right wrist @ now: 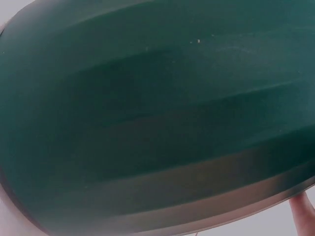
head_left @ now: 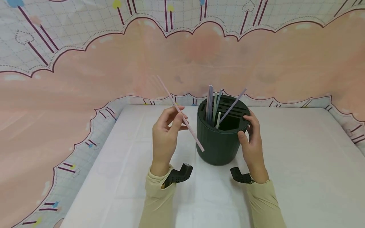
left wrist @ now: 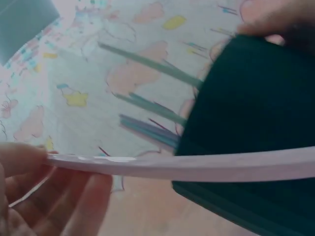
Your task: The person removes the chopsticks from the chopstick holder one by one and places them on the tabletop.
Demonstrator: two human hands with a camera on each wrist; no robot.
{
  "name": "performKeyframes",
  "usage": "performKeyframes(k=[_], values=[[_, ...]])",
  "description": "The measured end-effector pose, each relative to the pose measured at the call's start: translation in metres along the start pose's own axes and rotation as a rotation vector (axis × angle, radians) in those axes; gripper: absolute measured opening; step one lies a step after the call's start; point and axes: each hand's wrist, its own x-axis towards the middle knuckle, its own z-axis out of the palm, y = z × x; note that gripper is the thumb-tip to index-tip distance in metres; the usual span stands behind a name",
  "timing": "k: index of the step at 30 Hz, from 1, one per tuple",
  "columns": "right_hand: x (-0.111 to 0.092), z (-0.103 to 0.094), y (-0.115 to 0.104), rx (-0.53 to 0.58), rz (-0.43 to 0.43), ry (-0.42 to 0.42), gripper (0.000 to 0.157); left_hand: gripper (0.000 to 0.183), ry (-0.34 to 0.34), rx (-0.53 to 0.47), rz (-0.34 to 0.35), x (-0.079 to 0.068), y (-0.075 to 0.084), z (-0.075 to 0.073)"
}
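Note:
A dark green round holder (head_left: 218,145) with a slotted top stands on the white table. My left hand (head_left: 166,136) pinches a pale pink straw (head_left: 193,133) between thumb and fingers. The straw slants, its upper end away to the left and its lower end in front of the holder's wall. With fingers at the rim and thumb on the near side, my right hand (head_left: 253,147) grips the holder's right side. Several purple, green and blue straws (head_left: 210,104) stick up from the left part of the holder, and one purple straw (head_left: 233,104) leans right. Ribbed green wall (right wrist: 157,113) fills the right wrist view.
A white cloth covers the table (head_left: 119,177). Behind it and at the sides hangs a patterned peach and white curtain (head_left: 128,69). Black wrist cameras sit on both wrists, the left camera (head_left: 182,173) just below the holder's left side in the head view.

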Motion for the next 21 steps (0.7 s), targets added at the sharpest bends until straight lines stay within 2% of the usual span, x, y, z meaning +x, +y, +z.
performKeyframes(k=[4, 7, 15, 21], values=[[0.003, 0.004, -0.018, 0.002, -0.011, -0.001, 0.053, 0.022, -0.069, 0.150, -0.111, 0.004, -0.017, -0.004], [0.005, 0.006, -0.032, 0.003, -0.030, -0.002, 0.055, 0.022, -0.107, 0.252, -0.184, 0.005, -0.036, -0.009], [-0.003, 0.008, -0.039, -0.023, -0.011, 0.001, 0.049, 0.024, -0.213, 0.515, -0.364, -0.002, -0.059, -0.011], [-0.009, 0.006, -0.041, -0.043, 0.006, 0.000, 0.046, 0.030, -0.290, 0.592, -0.465, -0.007, -0.067, -0.009]])
